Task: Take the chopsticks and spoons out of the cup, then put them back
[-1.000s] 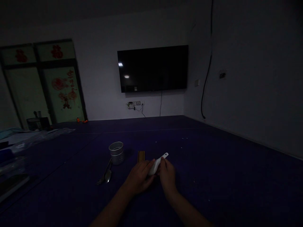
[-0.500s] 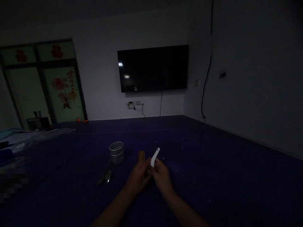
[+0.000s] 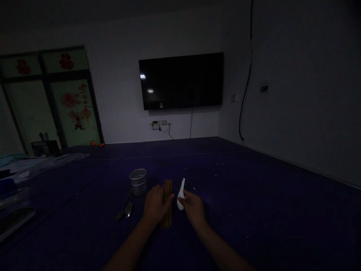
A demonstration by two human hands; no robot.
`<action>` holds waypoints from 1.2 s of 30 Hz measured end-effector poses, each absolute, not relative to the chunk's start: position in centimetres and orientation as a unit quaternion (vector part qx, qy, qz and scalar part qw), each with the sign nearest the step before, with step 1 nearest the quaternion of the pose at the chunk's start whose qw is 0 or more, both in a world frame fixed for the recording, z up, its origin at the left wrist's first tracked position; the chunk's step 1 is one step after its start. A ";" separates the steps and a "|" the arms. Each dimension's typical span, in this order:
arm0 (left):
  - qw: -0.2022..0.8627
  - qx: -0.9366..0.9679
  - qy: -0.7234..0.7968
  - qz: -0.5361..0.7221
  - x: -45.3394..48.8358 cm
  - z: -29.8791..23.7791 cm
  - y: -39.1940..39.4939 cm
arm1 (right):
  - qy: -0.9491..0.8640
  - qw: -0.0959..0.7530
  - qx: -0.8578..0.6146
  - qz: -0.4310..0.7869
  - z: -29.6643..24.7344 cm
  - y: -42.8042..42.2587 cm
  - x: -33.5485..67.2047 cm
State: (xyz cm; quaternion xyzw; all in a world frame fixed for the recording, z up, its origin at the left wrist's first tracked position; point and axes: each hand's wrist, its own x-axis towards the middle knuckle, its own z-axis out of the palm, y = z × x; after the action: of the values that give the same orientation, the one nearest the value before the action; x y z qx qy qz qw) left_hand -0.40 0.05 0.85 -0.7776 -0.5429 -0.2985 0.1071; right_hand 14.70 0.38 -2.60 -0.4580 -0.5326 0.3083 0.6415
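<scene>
A white ceramic spoon (image 3: pixel 181 193) lies on the dark blue surface (image 3: pixel 254 195), handle pointing away from me. My right hand (image 3: pixel 194 209) grips its bowl end with closed fingers. My left hand (image 3: pixel 156 205) rests with fingers spread partly over a bundle of wooden chopsticks (image 3: pixel 168 203) lying just left of the spoon. A small metal cup (image 3: pixel 138 182) stands upright further left, and metal spoons (image 3: pixel 125 208) lie in front of it.
The room is dim. A black TV (image 3: pixel 181 81) hangs on the far wall above a socket with cables. Glass doors with red decorations (image 3: pixel 56 101) are at the left. Plastic sheeting and boxes (image 3: pixel 19 177) lie along the left edge.
The white spoon went from held up in both hands down to the surface. My left hand let go of it and moved left onto the chopsticks. The right hand stays on the spoon.
</scene>
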 end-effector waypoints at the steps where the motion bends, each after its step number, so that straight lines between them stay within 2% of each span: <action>1: 0.095 -0.772 -0.569 -0.267 -0.3 1.0 0.0 | -0.536 0.635 -0.463 0.308 -2.7 0.4 14.7; 4: 0.059 -0.766 -0.613 -0.184 0.0 1.4 -0.3 | -0.550 0.616 -0.477 0.300 -3.0 0.6 14.6; 8: 0.053 -0.755 -0.637 -0.146 0.5 1.7 -0.7 | -0.543 0.626 -0.490 0.271 -3.3 0.6 14.4; 16: 0.044 -0.745 -0.653 -0.124 1.3 1.6 -0.6 | -0.567 0.612 -0.464 0.299 -3.8 0.8 14.2; 36: 0.036 -0.737 -0.665 -0.112 1.5 1.3 -0.2 | -0.590 0.596 -0.492 0.233 -2.8 0.1 14.1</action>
State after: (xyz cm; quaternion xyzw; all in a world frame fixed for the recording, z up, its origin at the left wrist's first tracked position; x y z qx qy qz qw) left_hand 1.51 -0.15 1.27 -0.7372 -0.6654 -0.1117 0.0356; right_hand 14.07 0.13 -2.76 -0.4925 -0.5902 0.2332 0.5956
